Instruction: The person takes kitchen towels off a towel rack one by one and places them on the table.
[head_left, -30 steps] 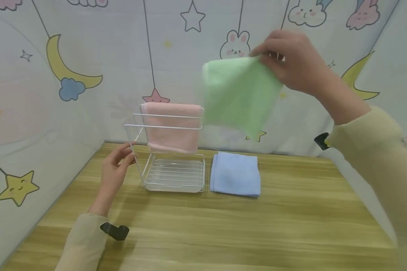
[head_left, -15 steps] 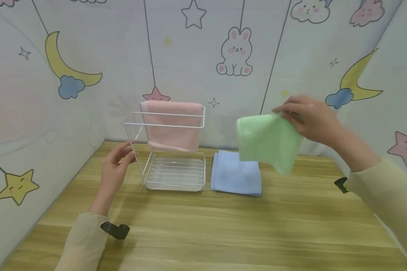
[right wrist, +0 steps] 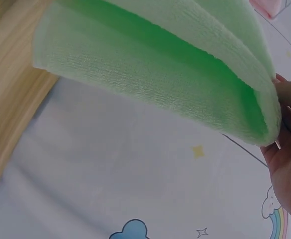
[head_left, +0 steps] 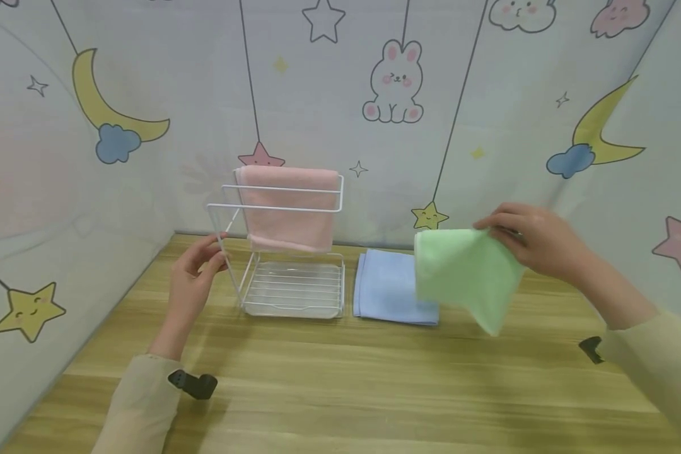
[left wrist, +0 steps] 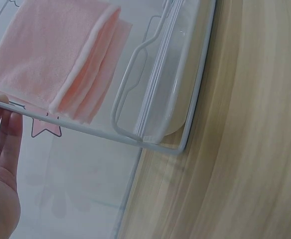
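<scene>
The smooth, wood-grained table (head_left: pixel 340 388) bore the white wire rack (head_left: pixel 284 208), whose slender frame might have skidded or tipped under a sideways tug. To its right the green cloth (head_left: pixel 462 268) hung in mid-air; its nubbly folds gaped, so a loosened one-edge hold could have let it slip or open out. The plush pink cloth (head_left: pixel 289 230), draped over the rear bar, risked sliding if jolted. The blue cloth (head_left: pixel 390 290), a flat folded square, lay partly hidden behind the green one. The right hand (head_left: pixel 539 241) pinched the green cloth's top edge between thumb and fingers; the left hand (head_left: pixel 195 268) gripped a slanting front post.
</scene>
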The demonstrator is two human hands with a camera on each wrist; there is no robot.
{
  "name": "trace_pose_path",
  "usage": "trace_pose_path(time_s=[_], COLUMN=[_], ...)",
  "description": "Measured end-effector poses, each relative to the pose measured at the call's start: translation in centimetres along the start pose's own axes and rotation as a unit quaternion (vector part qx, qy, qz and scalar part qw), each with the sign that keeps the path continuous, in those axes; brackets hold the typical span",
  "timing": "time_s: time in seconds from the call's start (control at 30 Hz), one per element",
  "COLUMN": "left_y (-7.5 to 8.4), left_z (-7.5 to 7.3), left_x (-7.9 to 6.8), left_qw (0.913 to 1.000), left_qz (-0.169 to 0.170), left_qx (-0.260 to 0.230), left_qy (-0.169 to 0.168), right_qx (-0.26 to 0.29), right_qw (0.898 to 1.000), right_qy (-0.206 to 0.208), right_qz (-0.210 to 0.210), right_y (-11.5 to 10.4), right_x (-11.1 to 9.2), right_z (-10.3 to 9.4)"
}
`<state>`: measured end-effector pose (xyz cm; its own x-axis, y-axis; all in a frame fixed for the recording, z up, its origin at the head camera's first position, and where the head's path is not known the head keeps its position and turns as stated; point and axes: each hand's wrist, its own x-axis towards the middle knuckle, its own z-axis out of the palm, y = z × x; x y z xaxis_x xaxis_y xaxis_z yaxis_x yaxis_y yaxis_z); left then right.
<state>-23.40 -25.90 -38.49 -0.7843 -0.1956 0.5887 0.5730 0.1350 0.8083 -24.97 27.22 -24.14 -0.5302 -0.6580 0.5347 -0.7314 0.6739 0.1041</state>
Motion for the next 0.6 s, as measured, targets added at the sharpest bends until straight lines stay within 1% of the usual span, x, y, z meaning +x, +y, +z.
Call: trace_pose_path(time_s=[0.33, 0.6], left_y=[0.0, 0.2], left_z=[0.0, 0.0], left_x=[0.0, 0.0], left_qw=[0.9999, 1.0], left_qz=[0.009, 0.007], left_qx=[-0.004, 0.0], left_qy=[-0.005, -0.002], right_qx=[0.03, 0.092], right_qw=[0.999, 0.995], right_qy=[0.01, 0.008], right_qz=[-0.009, -0.023], right_y=[-0.3, 0.3], right_x=[-3.1, -5.2], right_z=[0.1, -0.9])
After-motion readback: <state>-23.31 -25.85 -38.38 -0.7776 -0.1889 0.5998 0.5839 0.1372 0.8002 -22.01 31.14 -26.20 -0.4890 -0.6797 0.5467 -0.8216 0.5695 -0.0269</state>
